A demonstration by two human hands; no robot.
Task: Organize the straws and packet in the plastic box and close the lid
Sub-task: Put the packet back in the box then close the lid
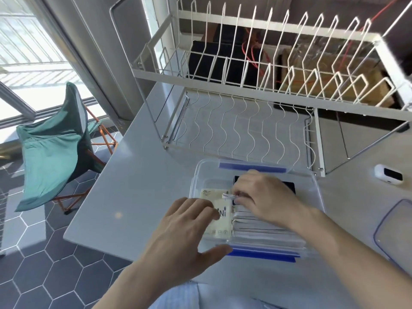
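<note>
Left hand (187, 221) flat on packet (219, 228), right hand (265, 197) pinching straws (265, 230) in box (316, 197); we risk bending them.

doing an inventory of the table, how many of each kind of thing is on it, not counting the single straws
plastic box: 1
lid: 1
cream packet: 1
stack of wrapped straws: 1
black item in the box: 1
white dish rack: 1
small white device: 1
total: 7
</note>
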